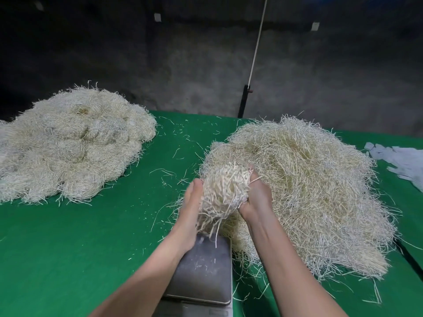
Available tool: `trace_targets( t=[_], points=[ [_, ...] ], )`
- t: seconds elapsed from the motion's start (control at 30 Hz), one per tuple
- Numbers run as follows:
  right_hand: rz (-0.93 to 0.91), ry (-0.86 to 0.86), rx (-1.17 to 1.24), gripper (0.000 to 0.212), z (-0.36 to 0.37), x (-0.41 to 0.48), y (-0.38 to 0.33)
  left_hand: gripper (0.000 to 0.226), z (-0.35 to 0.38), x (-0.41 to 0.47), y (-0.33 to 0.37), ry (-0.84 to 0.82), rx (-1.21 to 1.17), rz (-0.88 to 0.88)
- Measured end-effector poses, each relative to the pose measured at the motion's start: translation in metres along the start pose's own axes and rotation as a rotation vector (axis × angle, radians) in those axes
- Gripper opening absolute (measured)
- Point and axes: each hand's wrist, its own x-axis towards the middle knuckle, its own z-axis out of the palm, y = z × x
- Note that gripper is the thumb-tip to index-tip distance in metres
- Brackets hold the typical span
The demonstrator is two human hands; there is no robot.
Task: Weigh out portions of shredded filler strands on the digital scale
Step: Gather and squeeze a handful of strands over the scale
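The clump of shredded strands (pixel 225 188) is up in the air, squeezed between two hands. It sits just above the far end of the digital scale (pixel 203 271), and a few long strands hang down and almost reach the metal plate. The plate has only tiny bits on it. The scale is a long shape that points away from the person, so the clump needs to come down and a little closer to land in the middle.

The left hand (pixel 192 202) is flat, with its fingers straight, pressing on the clump's left side. The right hand (pixel 254 195) cups the other side, with its fingers curled over the top. Both hands are just as near to the scale, and both arms reach forward over it.

The big loose pile (pixel 309 191) lies just beside the scale on the right. Another pile (pixel 68 145), made of round bunches, lies well apart on the left of the green table (pixel 91 248). These may be portions already weighed.
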Motion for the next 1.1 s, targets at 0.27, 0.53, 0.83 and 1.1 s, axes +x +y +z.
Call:
trace_targets(
  t=[0.27,0.53,0.83,1.1],
  points=[
    [-0.835,0.025,-0.767,0.018,-0.002,-0.027,0.072,0.048,0.026,0.019,0.024,0.249,-0.362,-0.109],
    [-0.766,0.006,-0.762,0.030,-0.005,-0.013,0.048,0.033,0.036,0.005,0.010,0.230,-0.099,-0.063],
    [-0.837,0.039,-0.833,0.035,0.003,-0.023,0.049,0.035,0.040,0.010,0.022,0.253,-0.065,-0.077],
    [-0.647,-0.082,-0.793,0.020,-0.013,-0.012,0.040,0.042,0.029,0.017,0.005,0.248,-0.018,-0.123]
  ],
)
